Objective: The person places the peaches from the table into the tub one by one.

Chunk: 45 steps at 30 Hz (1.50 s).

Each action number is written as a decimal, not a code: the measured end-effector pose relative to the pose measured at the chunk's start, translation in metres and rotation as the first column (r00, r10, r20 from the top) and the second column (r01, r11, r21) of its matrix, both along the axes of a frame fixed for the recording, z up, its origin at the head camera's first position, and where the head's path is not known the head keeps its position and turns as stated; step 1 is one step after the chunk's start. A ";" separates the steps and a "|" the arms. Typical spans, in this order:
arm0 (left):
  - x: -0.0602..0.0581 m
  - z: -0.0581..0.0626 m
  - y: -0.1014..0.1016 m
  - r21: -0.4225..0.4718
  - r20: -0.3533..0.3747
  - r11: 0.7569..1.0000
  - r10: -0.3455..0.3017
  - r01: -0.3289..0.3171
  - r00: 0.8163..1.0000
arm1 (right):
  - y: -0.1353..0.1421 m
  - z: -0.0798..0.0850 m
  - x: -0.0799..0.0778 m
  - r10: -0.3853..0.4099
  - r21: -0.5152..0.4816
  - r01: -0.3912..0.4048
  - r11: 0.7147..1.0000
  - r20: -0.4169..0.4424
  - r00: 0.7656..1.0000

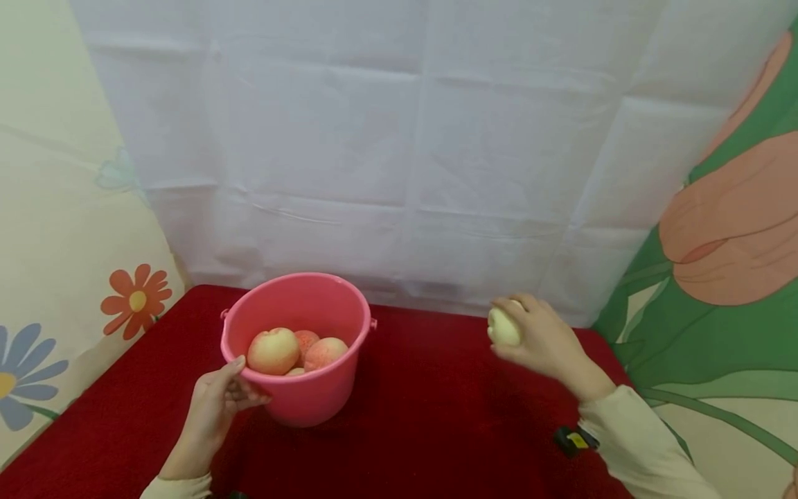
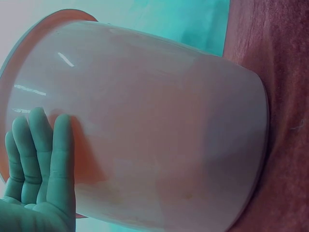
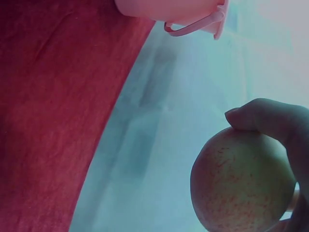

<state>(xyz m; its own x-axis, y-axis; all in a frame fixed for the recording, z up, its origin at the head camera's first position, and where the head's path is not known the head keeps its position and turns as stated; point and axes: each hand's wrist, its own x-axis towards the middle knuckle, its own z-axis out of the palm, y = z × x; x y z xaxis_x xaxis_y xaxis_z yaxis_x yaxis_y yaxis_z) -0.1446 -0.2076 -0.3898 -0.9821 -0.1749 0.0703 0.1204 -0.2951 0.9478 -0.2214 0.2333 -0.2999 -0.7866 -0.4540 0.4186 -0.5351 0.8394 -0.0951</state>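
A pink bucket (image 1: 312, 398) stands upright at the left of the red-covered table, with several peaches (image 1: 273, 351) inside. My left hand (image 1: 210, 409) holds the bucket's near left rim, thumb over the edge and fingers against the outer wall. Those fingers (image 2: 62, 154) look nearly straight along the bucket's side in the left wrist view. Off to the right, my right hand (image 1: 548, 350) grips a pale peach (image 1: 503, 328) above the table, apart from the bucket. Reddish speckles mark this peach (image 3: 241, 181) in the right wrist view, where the thumb presses its top.
The red cloth (image 1: 430, 423) covers the table. A white sheet (image 1: 399, 173) hangs behind its back edge, and flower-printed cloths (image 1: 736, 222) flank both sides. The bucket's handle (image 3: 195, 24) hangs down along its side. A small black and yellow device (image 1: 575, 440) sits by the right wrist.
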 end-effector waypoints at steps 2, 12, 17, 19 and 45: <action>0.000 0.000 0.001 0.000 -0.003 1.000 0.000 0.000 1.000 | -0.003 0.003 -0.001 0.007 0.000 -0.007 1.000 -0.012 1.000; 0.000 0.002 0.002 0.004 -0.001 1.000 -0.002 0.002 1.000 | -0.015 0.014 -0.003 0.015 0.015 -0.016 1.000 0.011 1.000; 0.001 0.003 0.001 -0.002 0.017 1.000 0.006 -0.006 1.000 | -0.024 0.019 -0.003 0.025 0.017 -0.025 1.000 0.006 1.000; 0.001 0.003 0.001 -0.003 0.020 1.000 0.007 -0.007 1.000 | -0.028 0.020 -0.004 0.032 0.013 -0.032 0.999 0.002 0.999; 0.002 0.003 0.000 -0.006 0.039 1.000 0.014 -0.014 0.999 | -0.068 0.032 -0.008 0.130 0.022 -0.129 0.991 -0.073 0.989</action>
